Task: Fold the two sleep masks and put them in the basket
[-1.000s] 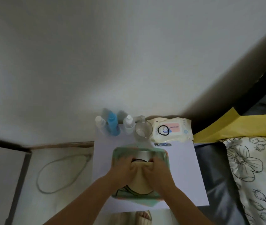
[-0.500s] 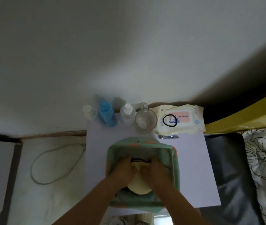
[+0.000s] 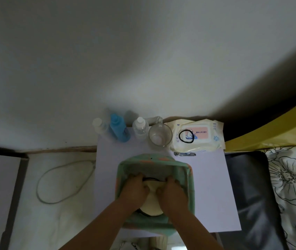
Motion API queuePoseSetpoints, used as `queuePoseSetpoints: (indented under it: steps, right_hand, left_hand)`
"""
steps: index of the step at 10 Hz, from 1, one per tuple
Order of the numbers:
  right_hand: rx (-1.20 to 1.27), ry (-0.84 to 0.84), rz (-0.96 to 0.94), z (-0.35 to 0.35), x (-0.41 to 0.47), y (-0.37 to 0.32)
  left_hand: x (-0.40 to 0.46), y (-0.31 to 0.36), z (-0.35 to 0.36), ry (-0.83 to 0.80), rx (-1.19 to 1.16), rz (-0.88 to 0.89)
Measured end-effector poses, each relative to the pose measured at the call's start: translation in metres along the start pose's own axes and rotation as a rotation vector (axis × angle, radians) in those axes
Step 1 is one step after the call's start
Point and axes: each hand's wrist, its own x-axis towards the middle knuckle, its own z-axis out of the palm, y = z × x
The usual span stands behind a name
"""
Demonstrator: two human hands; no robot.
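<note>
Both hands are down inside the basket point(image 3: 190, 181), a green fabric one with orange marks, sitting on the white table point(image 3: 214, 186). Left hand point(image 3: 134, 191) and right hand point(image 3: 173, 193) lie side by side, palms down, fingers flat, pressing on a cream mask point(image 3: 151, 204) in the basket. Thumbs nearly meet over the mask's middle. The hands are not clenched around it, just flat on top. A thin black strap point(image 3: 152, 179) shows at the fingertips, toward the basket's far wall. A dark edge peeks under the cream mask at the basket's near side; cannot tell if that is the second mask.

Behind the basket, along the wall: a clear bottle point(image 3: 99, 126), a blue bottle point(image 3: 118, 128), another clear bottle point(image 3: 140, 127), then a glass point(image 3: 160, 135). Right of the glass, behind the basket's right corner, a wipes pack point(image 3: 206, 136) with a black hair tie point(image 3: 186, 136) lying on it. A nail clipper point(image 3: 184, 154) lies between pack and basket. Left of the basket, on the floor, a looped cable point(image 3: 60, 181). Right of the basket, off the table, a floral bedsheet point(image 3: 291, 186).
</note>
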Motion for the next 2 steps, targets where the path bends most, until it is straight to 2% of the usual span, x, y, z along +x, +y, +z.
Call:
queuePoseSetpoints:
  steps: [2]
  right_hand:
    - [-0.001, 0.062, -0.097, -0.024, -0.031, -0.004]
  left_hand:
    - [-0.032, 0.019, -0.015, 0.096, 0.004, 0.055]
